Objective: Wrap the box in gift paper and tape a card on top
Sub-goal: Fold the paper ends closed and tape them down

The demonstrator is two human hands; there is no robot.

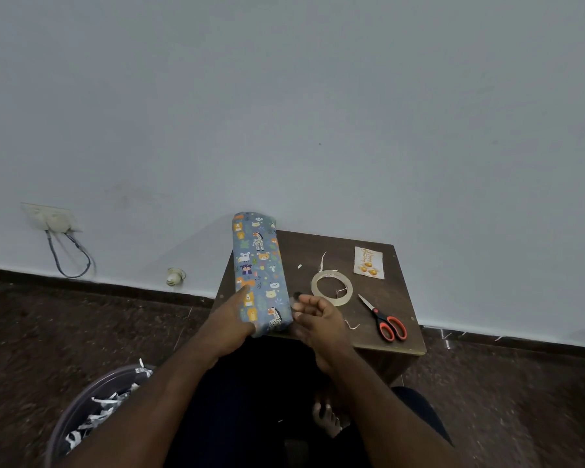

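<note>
You held the wrapped box at the table's left edge with your left hand, right hand loosely curled, empty; best pinned firm before fetching tape.

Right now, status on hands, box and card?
Left hand holds the wrapped box near end; right hand open beside it. Card untaped on table. Tape roll, scissors between.
</note>
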